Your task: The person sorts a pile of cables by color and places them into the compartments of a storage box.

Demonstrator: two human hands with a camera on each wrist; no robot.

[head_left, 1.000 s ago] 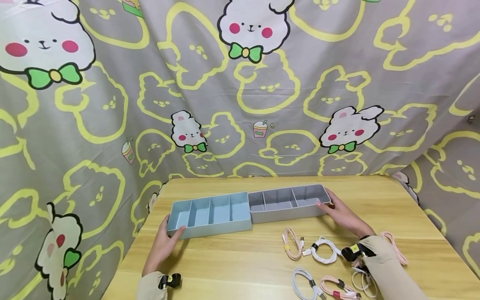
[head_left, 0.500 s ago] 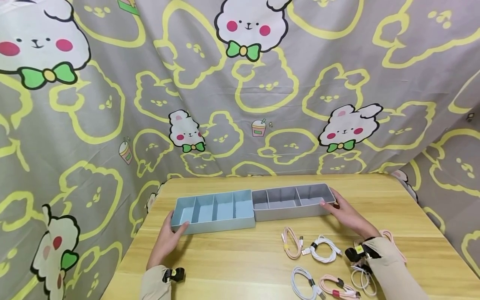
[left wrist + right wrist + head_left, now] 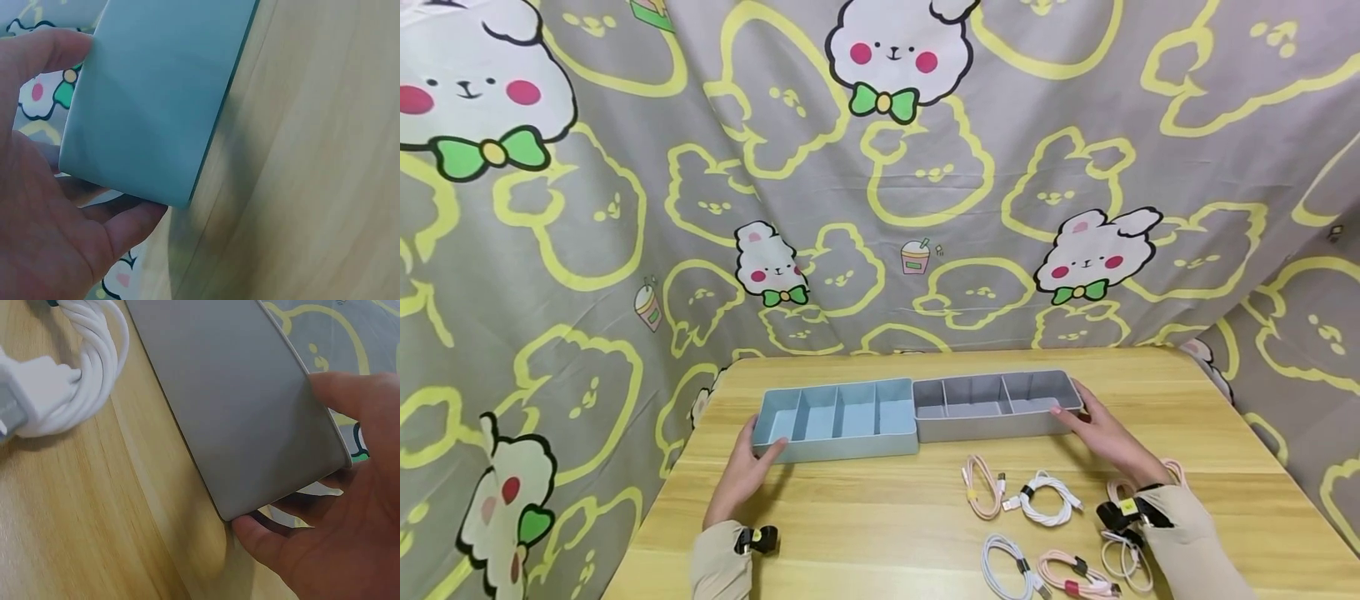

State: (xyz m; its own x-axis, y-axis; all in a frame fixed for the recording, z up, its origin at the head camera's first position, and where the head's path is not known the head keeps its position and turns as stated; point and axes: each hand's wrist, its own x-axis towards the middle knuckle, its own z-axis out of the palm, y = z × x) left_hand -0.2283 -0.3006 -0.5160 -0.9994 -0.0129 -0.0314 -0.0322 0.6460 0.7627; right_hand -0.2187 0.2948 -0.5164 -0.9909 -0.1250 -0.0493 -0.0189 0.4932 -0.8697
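A light blue divided box (image 3: 842, 448) and a grey divided box (image 3: 992, 427) stand end to end on the table, their inner ends meeting. The left hand (image 3: 747, 468) grips the blue box's outer left end, thumb over the front rim. In the left wrist view the fingers curl round the end of the blue box (image 3: 150, 106). At the far right end, the right hand (image 3: 1108, 435) holds the grey box, its thumb at the front rim. The right wrist view shows fingertips under the lower corner of the grey box (image 3: 244, 412). The compartments in view contain nothing.
Coiled cables lie at the front right of the wooden table (image 3: 850, 533): a pink one (image 3: 983, 487), a white one (image 3: 1048, 500), a pale blue one (image 3: 1006, 567) and several others, some partly under the right forearm. A patterned curtain (image 3: 850, 167) hangs behind the table.
Both hands have shifted the two boxes rightward together, and the blue box's left end has swung slightly back, bringing the pair closer to straight. The cables on the table stay put.
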